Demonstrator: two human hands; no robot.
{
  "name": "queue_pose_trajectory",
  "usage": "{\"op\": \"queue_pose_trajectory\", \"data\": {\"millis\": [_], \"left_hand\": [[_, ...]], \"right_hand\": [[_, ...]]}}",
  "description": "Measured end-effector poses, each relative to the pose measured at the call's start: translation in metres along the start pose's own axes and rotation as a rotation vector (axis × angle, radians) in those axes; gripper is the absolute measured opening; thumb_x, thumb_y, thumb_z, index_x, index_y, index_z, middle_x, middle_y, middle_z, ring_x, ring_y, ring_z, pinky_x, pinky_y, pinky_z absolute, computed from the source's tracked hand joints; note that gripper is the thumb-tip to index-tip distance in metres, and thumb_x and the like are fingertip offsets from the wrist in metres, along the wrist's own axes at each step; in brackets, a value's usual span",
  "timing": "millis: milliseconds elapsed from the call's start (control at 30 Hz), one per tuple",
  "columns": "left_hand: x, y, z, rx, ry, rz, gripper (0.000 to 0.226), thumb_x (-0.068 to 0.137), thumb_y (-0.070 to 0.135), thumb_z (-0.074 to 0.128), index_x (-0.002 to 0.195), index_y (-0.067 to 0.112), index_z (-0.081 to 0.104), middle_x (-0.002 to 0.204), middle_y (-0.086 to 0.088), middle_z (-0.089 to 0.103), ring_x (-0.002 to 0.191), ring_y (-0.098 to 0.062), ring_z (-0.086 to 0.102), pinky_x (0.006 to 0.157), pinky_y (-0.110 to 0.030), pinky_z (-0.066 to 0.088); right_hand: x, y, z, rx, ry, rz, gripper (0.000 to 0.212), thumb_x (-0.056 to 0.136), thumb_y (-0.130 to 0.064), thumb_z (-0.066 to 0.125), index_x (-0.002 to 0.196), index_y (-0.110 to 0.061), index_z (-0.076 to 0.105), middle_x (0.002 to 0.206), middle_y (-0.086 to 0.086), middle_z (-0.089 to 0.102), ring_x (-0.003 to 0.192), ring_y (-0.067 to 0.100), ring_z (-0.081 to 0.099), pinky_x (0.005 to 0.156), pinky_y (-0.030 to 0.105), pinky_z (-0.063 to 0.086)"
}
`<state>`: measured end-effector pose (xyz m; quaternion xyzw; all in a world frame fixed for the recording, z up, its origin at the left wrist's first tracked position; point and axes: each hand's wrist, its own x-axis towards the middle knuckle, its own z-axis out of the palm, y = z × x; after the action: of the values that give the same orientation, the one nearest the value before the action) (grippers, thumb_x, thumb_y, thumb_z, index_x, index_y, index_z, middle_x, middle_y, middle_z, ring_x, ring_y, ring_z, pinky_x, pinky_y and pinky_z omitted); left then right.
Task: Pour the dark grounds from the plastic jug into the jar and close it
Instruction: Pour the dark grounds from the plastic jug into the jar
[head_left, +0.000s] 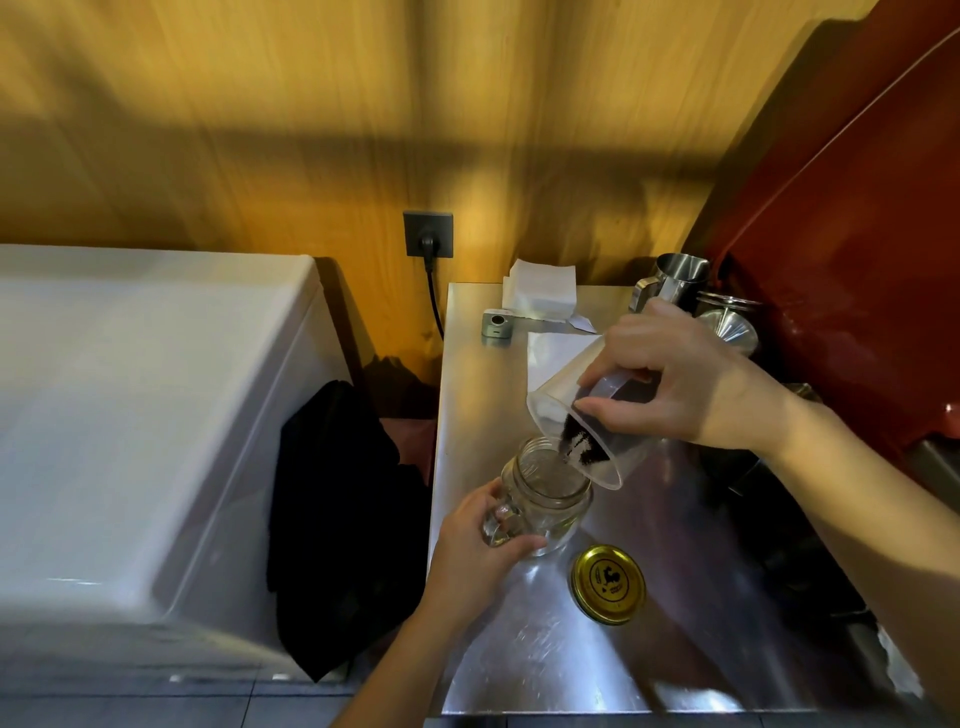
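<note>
Fingers (615, 410) of right hand (680, 384) grip tilted jug (561, 405); left hand (480, 540) clasps jar (545, 493) handle

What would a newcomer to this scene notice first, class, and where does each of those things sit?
Mid-frame, the right hand tips a clear plastic jug, with dark grounds gathered at its lip above an open glass jar. The left hand steadies that jar by its handle on the steel counter. Just right of the jar lies its gold lid, flat and not yet on.
</note>
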<state>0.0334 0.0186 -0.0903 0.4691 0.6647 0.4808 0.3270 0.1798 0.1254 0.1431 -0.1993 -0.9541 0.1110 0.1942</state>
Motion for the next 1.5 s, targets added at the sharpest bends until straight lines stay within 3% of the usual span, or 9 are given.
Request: {"op": "queue_pose_trajectory", "data": {"millis": [167,467,633,767,1100,1367,1500], "left_hand": [[-0.001,0.004,-0.002,0.008,0.005,0.022,0.052,0.056,0.062,0.074,0.102,0.062,0.049,0.102,0.040,0.054,0.101,0.016,0.046,0.071,0.002,0.038],[-0.002,0.006,-0.005,0.001,-0.021,0.018,0.069,0.055,0.063,0.072,0.116,0.036,0.055,0.111,0.020,0.057,0.102,0.011,0.047,0.074,-0.004,0.040],[-0.005,0.009,-0.006,-0.013,-0.022,0.014,0.057,0.055,0.057,0.074,0.106,0.047,0.053,0.107,0.022,0.057,0.100,0.013,0.048,0.073,-0.002,0.038],[-0.004,0.010,-0.006,-0.018,-0.015,0.025,0.051,0.056,0.056,0.075,0.101,0.053,0.052,0.105,0.023,0.057,0.099,0.012,0.049,0.073,-0.002,0.039],[-0.005,0.009,-0.005,0.000,-0.008,0.006,0.066,0.055,0.061,0.072,0.114,0.037,0.055,0.106,0.022,0.056,0.099,0.009,0.050,0.074,-0.009,0.041],[-0.005,0.010,-0.006,-0.014,-0.012,0.021,0.062,0.058,0.052,0.075,0.114,0.033,0.056,0.105,0.020,0.057,0.098,0.010,0.050,0.073,-0.003,0.039],[-0.004,0.010,-0.006,-0.006,-0.012,0.024,0.059,0.059,0.052,0.076,0.112,0.036,0.055,0.104,0.021,0.056,0.098,0.011,0.048,0.072,-0.002,0.038]], "right_hand": [[0.005,-0.002,0.003,-0.031,-0.010,-0.037,0.025,0.072,-0.034,0.066,0.071,-0.009,0.069,0.063,-0.004,0.056,0.059,0.005,0.041,0.068,0.017,0.025],[0.005,-0.001,0.012,-0.109,-0.018,-0.115,0.025,0.074,-0.032,0.066,0.068,-0.008,0.068,0.060,-0.004,0.058,0.060,0.015,0.052,0.073,0.028,0.029],[0.005,-0.001,0.012,-0.087,-0.007,-0.109,0.022,0.075,-0.031,0.067,0.070,-0.009,0.069,0.063,-0.003,0.061,0.060,0.012,0.050,0.071,0.023,0.025],[0.005,0.000,0.011,-0.073,0.012,-0.114,0.022,0.075,-0.031,0.066,0.072,-0.009,0.070,0.065,0.001,0.065,0.061,0.018,0.056,0.071,0.030,0.033],[0.006,0.004,0.022,-0.111,-0.017,-0.207,0.024,0.075,-0.027,0.067,0.069,-0.004,0.068,0.060,0.005,0.065,0.062,0.024,0.059,0.068,0.048,0.044],[0.005,0.008,0.024,-0.112,0.001,-0.251,0.021,0.073,-0.024,0.072,0.070,-0.003,0.069,0.065,0.007,0.069,0.063,0.025,0.062,0.071,0.038,0.039],[0.004,0.007,0.026,-0.115,0.018,-0.272,0.022,0.073,-0.024,0.070,0.069,-0.003,0.070,0.065,0.007,0.069,0.065,0.026,0.064,0.072,0.046,0.045]]}}
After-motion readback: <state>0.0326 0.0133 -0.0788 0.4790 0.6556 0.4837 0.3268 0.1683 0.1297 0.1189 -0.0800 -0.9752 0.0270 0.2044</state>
